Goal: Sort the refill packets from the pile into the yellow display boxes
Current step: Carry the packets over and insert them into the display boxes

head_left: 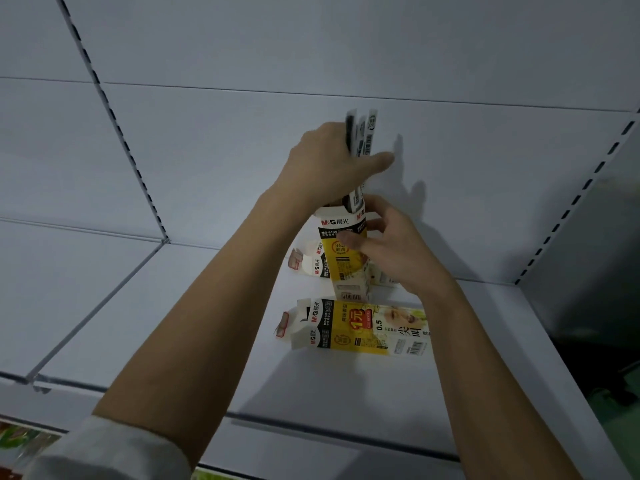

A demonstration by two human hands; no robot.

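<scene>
from the head view, the left hand is raised above the upright yellow display box, its fingers curled round a small bundle of refill packets whose tops fan out above the knuckles and whose lower ends already dip into the box's open mouth; gripping them as one bundle, held upright, looks meant to let them slide straight down rather than catch on the flaps. just below that hand, the right hand wraps the side of the same box, thumb across the yellow front and fingers curled near the top edge, most likely to steady the light carton so it does not tip while the packets go in. the box stands on the white shelf, which has slotted uprights at the back. nearer the viewer than the right hand, a second yellow display box lies flat on its side, top flap open toward the left; it seems to be waiting its turn. behind the held box, another carton also lies down, partly hidden. the pile the packets come from cannot be seen here. a pale sleeve covers the left arm near the bottom edge.
</scene>
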